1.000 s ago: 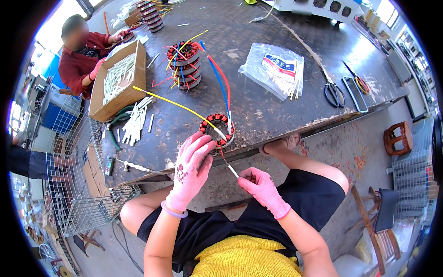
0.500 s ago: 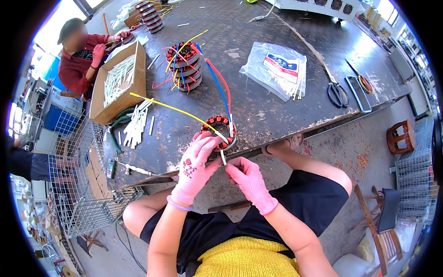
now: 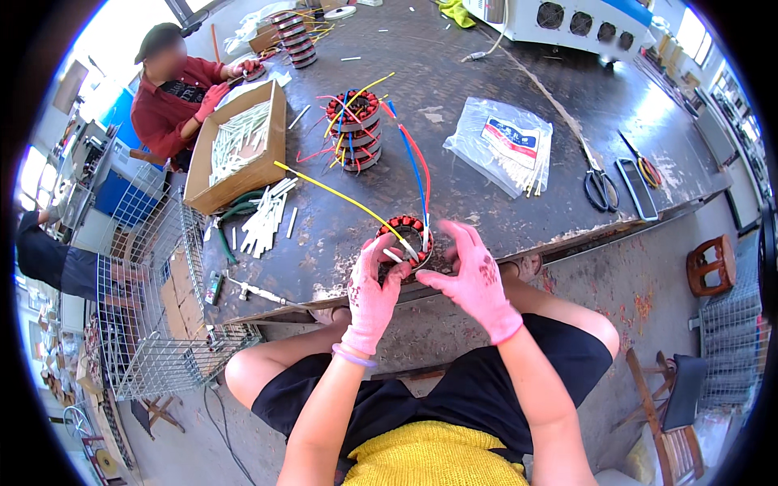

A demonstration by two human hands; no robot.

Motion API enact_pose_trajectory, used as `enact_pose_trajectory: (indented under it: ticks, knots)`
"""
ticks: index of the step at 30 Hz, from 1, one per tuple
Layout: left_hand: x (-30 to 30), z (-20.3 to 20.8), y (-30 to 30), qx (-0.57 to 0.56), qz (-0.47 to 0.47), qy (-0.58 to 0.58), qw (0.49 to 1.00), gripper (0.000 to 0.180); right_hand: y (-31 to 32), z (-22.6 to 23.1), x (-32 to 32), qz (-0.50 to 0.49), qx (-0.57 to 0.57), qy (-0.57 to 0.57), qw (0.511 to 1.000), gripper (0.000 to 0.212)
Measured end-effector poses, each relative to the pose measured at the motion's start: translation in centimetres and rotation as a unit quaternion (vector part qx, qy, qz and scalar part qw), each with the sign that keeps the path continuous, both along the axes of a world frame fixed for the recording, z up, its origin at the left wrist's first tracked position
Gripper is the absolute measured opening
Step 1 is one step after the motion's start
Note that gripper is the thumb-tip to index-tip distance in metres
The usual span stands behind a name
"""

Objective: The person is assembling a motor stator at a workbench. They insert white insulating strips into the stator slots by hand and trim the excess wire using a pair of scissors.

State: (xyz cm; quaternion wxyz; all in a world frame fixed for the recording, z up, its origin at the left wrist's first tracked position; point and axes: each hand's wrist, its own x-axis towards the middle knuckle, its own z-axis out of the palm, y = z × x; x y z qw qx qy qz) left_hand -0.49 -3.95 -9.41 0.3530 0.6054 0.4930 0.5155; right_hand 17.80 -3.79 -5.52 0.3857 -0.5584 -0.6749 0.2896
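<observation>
A ring-shaped motor stator with red windings lies at the table's near edge. My left hand, in a pink glove, is closed on its near left side, thumb and fingers beside a short white sleeve. My right hand, also pink-gloved, is open just right of the ring, thumb and fingers spread, nothing in them. From the stator a yellow wire reaches out to the far left. A blue wire and a red wire rise from its far side, with white sleeving at their base.
Behind stands a stack of wound stators. To the left are a cardboard box of white sleeves, loose sleeves and green-handled pliers. At right lie a plastic bag, scissors and a phone. A co-worker sits far left.
My right hand has let go of the white sleeve at the stator's near side, moved up and right, and opened. My left hand stays at the stator. The whole view has shifted slightly.
</observation>
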Motion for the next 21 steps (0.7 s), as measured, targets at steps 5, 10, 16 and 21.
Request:
enact_pose_trajectory:
  ticks: [5,10,16,21]
  knots:
    - [-0.8,2.2,1.4,0.071,0.031,0.149,0.986,0.066,3.4,-1.0,0.5,0.128,0.098,-0.057,0.985,0.069]
    - [-4.5,3.7,4.2,-0.117,-0.09,0.085,0.985,0.076,3.1,-2.2,-1.4,0.084,0.118,-0.012,0.989,0.056]
    - [-6.4,6.2,7.8,-0.167,-0.244,0.259,0.92,0.075,1.0,-2.8,-3.6,0.012,0.15,-0.016,0.988,0.056]
    - [-5.6,8.4,10.2,-0.198,-0.319,0.363,0.853,0.073,0.8,-1.6,-3.4,0.035,0.086,-0.007,0.996,0.042]
